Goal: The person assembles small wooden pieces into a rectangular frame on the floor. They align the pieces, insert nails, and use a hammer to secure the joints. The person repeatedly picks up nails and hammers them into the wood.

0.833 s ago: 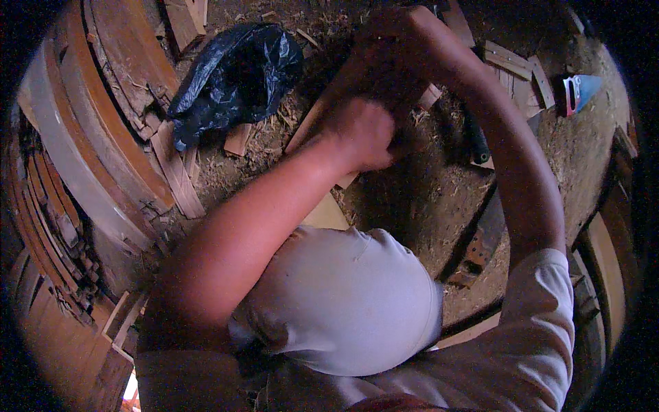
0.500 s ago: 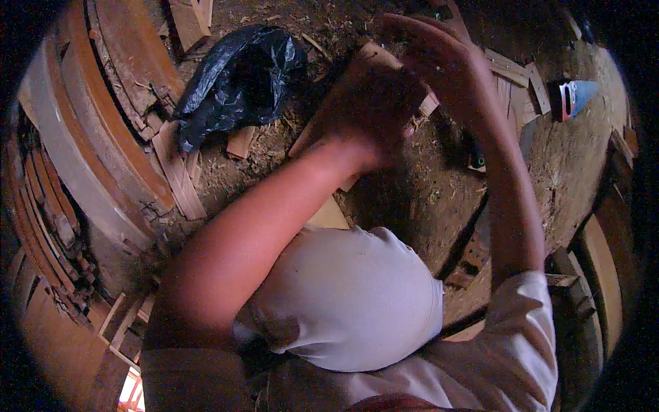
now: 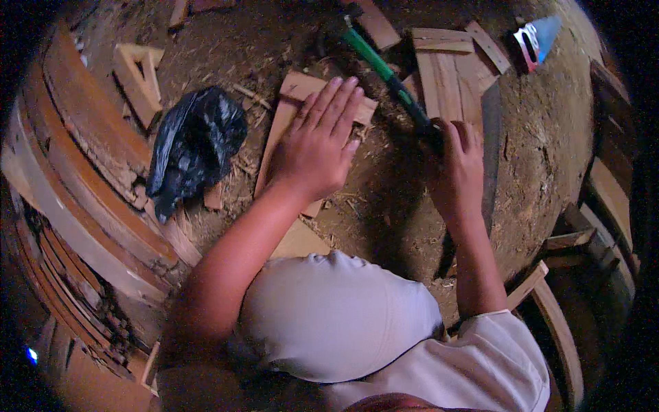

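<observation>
My left hand (image 3: 317, 141) lies flat with fingers stretched over a joined wooden piece (image 3: 280, 132), a long board with a short crosspiece (image 3: 302, 85) at its far end. To the right, my right hand (image 3: 461, 161) is closed round the dark grip of a hammer (image 3: 374, 58) with a green and black handle. The hammer slants away to the far left; its dark head is hard to make out. Just beyond that hand, several brown boards (image 3: 449, 89) lie together on the ground.
A crumpled black plastic bag (image 3: 195, 141) lies left of the wooden piece. Long curved-looking planks (image 3: 89, 185) are stacked at the left. A blue tool with a white and red handle (image 3: 535, 42) rests far right. Wooden frames (image 3: 556, 329) stand near right; shavings litter the dirt floor.
My hands, close together over the wood before, are now apart. The left one has flattened onto the wooden piece. My right hand has come nearer and now grips the hammer. The view has shifted.
</observation>
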The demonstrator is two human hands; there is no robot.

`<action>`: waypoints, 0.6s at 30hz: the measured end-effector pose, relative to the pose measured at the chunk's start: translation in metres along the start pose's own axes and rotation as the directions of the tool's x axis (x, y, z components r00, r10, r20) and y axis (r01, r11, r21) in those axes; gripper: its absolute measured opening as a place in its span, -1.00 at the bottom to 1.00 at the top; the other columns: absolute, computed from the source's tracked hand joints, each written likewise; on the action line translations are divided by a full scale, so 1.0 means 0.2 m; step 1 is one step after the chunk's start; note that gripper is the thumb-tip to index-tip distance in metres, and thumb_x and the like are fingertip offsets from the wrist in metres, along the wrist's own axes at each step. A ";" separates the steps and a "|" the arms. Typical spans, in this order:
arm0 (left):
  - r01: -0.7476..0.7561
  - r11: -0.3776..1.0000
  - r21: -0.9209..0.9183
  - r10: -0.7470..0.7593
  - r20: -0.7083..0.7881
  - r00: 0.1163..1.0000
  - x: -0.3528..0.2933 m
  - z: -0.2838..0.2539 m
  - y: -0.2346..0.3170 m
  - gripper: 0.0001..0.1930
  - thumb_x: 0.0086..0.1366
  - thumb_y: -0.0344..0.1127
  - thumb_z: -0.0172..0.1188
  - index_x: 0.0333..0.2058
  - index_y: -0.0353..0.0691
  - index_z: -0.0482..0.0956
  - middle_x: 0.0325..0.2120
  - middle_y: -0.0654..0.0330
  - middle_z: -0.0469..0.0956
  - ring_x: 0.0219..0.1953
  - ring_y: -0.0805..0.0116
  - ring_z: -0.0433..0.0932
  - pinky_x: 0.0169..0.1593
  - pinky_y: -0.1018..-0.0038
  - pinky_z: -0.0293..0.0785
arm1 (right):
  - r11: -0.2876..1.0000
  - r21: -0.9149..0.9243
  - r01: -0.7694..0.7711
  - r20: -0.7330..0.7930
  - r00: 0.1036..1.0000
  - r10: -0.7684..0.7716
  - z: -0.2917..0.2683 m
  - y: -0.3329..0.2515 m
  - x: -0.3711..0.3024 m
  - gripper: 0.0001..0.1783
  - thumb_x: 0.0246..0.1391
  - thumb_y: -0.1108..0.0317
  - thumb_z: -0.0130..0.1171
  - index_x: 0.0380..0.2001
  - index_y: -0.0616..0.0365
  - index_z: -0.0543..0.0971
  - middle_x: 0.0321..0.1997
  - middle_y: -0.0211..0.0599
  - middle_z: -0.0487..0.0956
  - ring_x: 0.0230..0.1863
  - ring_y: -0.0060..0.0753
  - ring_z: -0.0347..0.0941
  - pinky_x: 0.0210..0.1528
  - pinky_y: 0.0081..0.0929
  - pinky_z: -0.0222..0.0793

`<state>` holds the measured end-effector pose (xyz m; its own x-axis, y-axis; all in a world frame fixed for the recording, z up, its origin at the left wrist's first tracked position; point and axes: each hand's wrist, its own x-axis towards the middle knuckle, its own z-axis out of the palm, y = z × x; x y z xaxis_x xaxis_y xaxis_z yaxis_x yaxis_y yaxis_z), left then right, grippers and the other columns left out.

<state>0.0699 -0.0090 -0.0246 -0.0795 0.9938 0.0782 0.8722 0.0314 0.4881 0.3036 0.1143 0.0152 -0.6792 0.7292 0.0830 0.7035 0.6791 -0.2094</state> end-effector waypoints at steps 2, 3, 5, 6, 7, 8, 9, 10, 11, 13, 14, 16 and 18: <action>-0.003 1.000 0.015 0.003 0.014 1.000 0.01 -0.02 0.01 -0.17 0.29 -0.20 0.17 0.47 -0.26 0.04 0.51 0.05 0.02 0.54 0.00 -0.03 0.53 0.06 -0.10 | 1.000 -0.019 -0.011 0.028 1.000 0.011 -0.01 -0.04 0.05 -0.52 0.09 0.33 0.34 0.08 0.15 0.50 0.00 -0.05 0.51 0.01 0.17 0.45 0.05 -0.03 0.41; 0.014 0.999 0.040 -0.016 0.042 0.999 0.01 -0.04 0.02 -0.21 0.35 -0.15 0.12 0.48 -0.25 0.05 0.50 0.07 0.06 0.54 0.12 -0.02 0.53 0.14 -0.11 | 0.999 -0.032 -0.005 0.087 0.996 0.007 -0.02 -0.06 0.07 -0.49 0.10 0.33 0.31 0.12 0.17 0.45 -0.01 0.00 0.52 0.01 0.20 0.44 0.04 -0.02 0.40; 0.004 0.999 0.053 -0.007 0.041 0.999 0.01 -0.03 0.01 -0.21 0.35 -0.15 0.12 0.47 -0.25 0.06 0.50 0.07 0.06 0.54 0.11 -0.02 0.53 0.14 -0.11 | 1.000 -0.021 0.013 0.099 0.995 -0.011 -0.03 -0.07 0.11 -0.48 0.10 0.36 0.28 0.14 0.17 0.44 0.00 0.07 0.51 0.03 0.24 0.44 0.06 0.01 0.39; 0.007 0.998 0.057 -0.009 0.037 0.999 0.01 -0.03 0.01 -0.21 0.35 -0.15 0.12 0.47 -0.25 0.06 0.50 0.07 0.06 0.54 0.11 -0.02 0.53 0.14 -0.11 | 0.999 -0.017 0.029 0.110 0.994 -0.027 -0.04 -0.09 0.13 -0.48 0.09 0.38 0.27 0.14 0.16 0.43 0.00 0.10 0.51 0.05 0.26 0.43 0.07 0.02 0.38; 0.002 0.999 0.047 -0.004 0.043 0.999 0.01 -0.04 0.01 -0.21 0.35 -0.16 0.12 0.47 -0.25 0.07 0.50 0.07 0.06 0.54 0.11 -0.02 0.54 0.15 -0.11 | 0.999 -0.046 -0.001 0.116 0.993 0.007 -0.04 -0.10 0.14 -0.47 0.09 0.38 0.26 0.15 0.15 0.43 -0.03 0.11 0.53 0.01 0.26 0.46 0.04 0.04 0.40; 0.001 0.999 0.036 -0.003 0.046 0.999 0.01 -0.05 0.02 -0.22 0.34 -0.16 0.13 0.47 -0.25 0.08 0.50 0.07 0.06 0.54 0.11 -0.02 0.54 0.15 -0.12 | 0.997 -0.077 -0.027 0.122 0.992 0.036 -0.05 -0.10 0.14 -0.46 0.09 0.39 0.25 0.17 0.14 0.42 -0.06 0.13 0.55 -0.02 0.27 0.49 0.01 0.05 0.42; 0.006 1.000 0.029 -0.007 0.043 0.999 0.01 -0.04 0.02 -0.22 0.34 -0.16 0.13 0.46 -0.25 0.09 0.50 0.07 0.06 0.54 0.11 -0.02 0.54 0.16 -0.12 | 0.993 -0.106 -0.045 0.125 0.990 0.058 -0.05 -0.11 0.14 -0.45 0.09 0.40 0.24 0.18 0.13 0.41 -0.10 0.14 0.57 -0.05 0.28 0.51 -0.03 0.07 0.44; 0.001 1.000 0.028 -0.002 0.028 1.000 0.00 -0.03 0.01 -0.22 0.34 -0.16 0.13 0.46 -0.25 0.09 0.50 0.07 0.06 0.54 0.11 -0.02 0.54 0.16 -0.12 | 0.989 -0.100 -0.107 0.192 0.973 0.125 -0.06 -0.14 0.18 -0.46 0.11 0.39 0.23 0.19 0.11 0.41 -0.15 0.13 0.59 -0.11 0.27 0.54 -0.08 0.07 0.45; -0.002 1.000 0.028 0.001 0.012 1.000 -0.02 -0.01 -0.01 -0.23 0.34 -0.16 0.13 0.46 -0.25 0.10 0.50 0.07 0.07 0.54 0.11 -0.02 0.54 0.17 -0.13 | 0.981 -0.101 -0.165 0.260 0.948 0.186 -0.09 -0.17 0.22 -0.46 0.13 0.38 0.22 0.20 0.09 0.41 -0.20 0.11 0.61 -0.17 0.27 0.56 -0.14 0.08 0.47; -0.022 0.999 -0.048 0.019 -0.066 0.998 -0.02 0.02 -0.02 -0.22 0.28 -0.18 0.22 0.41 -0.29 0.18 0.47 0.00 0.10 0.51 -0.04 0.05 0.52 0.05 -0.02 | 0.991 -0.066 -0.120 0.151 0.980 0.129 -0.13 -0.22 0.23 -0.52 0.22 0.27 0.22 0.19 0.03 0.45 -0.40 0.05 0.64 -0.37 0.23 0.61 -0.34 0.04 0.48; -0.024 0.998 -0.053 0.020 -0.068 0.997 -0.03 0.02 -0.02 -0.24 0.28 -0.18 0.22 0.40 -0.30 0.21 0.47 0.00 0.11 0.51 -0.03 0.05 0.52 0.05 -0.02 | 0.985 -0.008 -0.172 0.145 0.974 0.171 -0.13 -0.21 0.23 -0.56 0.26 0.19 0.24 0.16 0.02 0.50 -0.43 0.05 0.63 -0.37 0.20 0.61 -0.33 0.01 0.48; -0.039 0.996 -0.074 0.034 -0.068 0.997 -0.02 0.05 -0.02 -0.28 0.27 -0.18 0.22 0.36 -0.31 0.27 0.46 -0.01 0.14 0.51 -0.02 0.05 0.52 0.06 -0.03 | 0.988 0.015 -0.156 0.022 0.988 0.156 -0.15 -0.18 0.23 -0.58 0.28 0.16 0.25 0.15 0.00 0.53 -0.51 -0.02 0.62 -0.40 0.17 0.62 -0.34 -0.02 0.49; -0.045 0.994 -0.095 0.031 -0.141 0.990 -0.03 0.08 -0.02 -0.33 0.31 -0.18 0.18 0.34 -0.32 0.30 0.45 -0.01 0.15 0.52 0.02 0.04 0.53 0.08 -0.06 | 0.993 -0.075 -0.093 -0.024 0.996 0.091 -0.14 -0.18 0.21 -0.59 0.30 0.20 0.21 0.17 0.00 0.52 -0.40 0.00 0.64 -0.36 0.18 0.62 -0.33 -0.03 0.49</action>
<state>0.0742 -0.0142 -0.0406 -0.1194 0.9693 0.2149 0.8251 -0.0235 0.5645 0.2555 0.1215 0.0534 -0.6068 0.7901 0.0870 0.7774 0.6127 -0.1421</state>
